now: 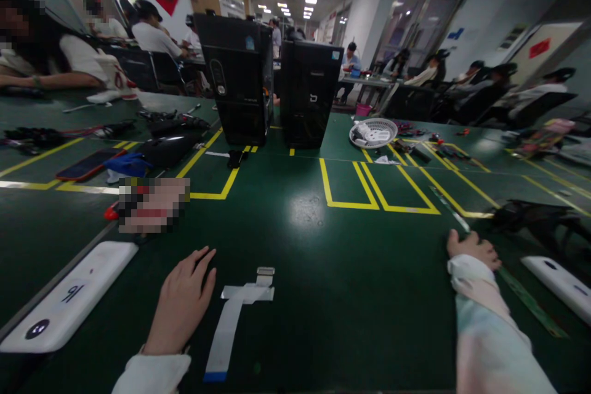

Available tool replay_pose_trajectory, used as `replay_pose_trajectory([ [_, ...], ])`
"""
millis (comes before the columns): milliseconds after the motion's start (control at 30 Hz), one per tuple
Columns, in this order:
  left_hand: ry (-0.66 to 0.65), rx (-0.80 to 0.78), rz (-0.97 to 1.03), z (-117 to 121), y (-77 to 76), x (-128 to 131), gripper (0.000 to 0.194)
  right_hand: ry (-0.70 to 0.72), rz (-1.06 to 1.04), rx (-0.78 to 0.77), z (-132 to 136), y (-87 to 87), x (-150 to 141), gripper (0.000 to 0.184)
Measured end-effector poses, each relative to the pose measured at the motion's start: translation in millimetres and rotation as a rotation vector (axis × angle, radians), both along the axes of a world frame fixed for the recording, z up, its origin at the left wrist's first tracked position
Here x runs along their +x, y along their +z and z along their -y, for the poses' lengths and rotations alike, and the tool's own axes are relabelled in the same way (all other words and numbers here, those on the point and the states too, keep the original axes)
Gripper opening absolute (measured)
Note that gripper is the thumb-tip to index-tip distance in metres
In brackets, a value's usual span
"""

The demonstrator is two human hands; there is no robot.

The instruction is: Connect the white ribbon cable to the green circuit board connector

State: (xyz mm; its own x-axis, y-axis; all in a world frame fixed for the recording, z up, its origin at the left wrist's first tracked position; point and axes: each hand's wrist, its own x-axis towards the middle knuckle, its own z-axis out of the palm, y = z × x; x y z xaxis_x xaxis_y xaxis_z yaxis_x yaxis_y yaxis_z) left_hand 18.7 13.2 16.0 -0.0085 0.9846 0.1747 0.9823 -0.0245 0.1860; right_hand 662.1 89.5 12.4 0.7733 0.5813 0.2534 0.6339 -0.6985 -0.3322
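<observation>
My left hand lies palm down over the green table, fingers stretched out and holding nothing. Just to its right is a white flat ribbon cable with a blue end, a taped cross-piece and a metal connector at its top. On the right, my right hand has its fingers curled over a long thin green circuit board strip. The strip shows on both sides of the hand, slanting from upper left to lower right. Its grip is partly hidden under the hand.
White rounded devices lie at the left and right. Two black computer towers stand at the back. A white basket, yellow tape outlines, cables and a phone-like slab lie around. A person sits at far left.
</observation>
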Motion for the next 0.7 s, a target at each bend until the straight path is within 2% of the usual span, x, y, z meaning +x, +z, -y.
replay_pose_trajectory([
  [200,0.005,0.016,0.014,-1.1,0.0,-0.1,0.056,0.049,0.011,-0.024,9.4,-6.6,15.0,0.064],
  [400,-0.03,0.046,-0.014,-0.9,0.5,0.1,0.054,0.121,0.031,-0.096,18.8,-8.1,16.4,0.075],
  [533,-0.019,0.026,-0.021,-0.6,1.2,0.8,0.056,0.227,0.055,-0.137,35.5,-9.4,13.6,0.076],
  [700,-0.014,0.004,-0.026,-0.7,0.5,0.5,0.057,0.408,0.123,-0.146,62.2,-14.5,11.7,0.062],
])
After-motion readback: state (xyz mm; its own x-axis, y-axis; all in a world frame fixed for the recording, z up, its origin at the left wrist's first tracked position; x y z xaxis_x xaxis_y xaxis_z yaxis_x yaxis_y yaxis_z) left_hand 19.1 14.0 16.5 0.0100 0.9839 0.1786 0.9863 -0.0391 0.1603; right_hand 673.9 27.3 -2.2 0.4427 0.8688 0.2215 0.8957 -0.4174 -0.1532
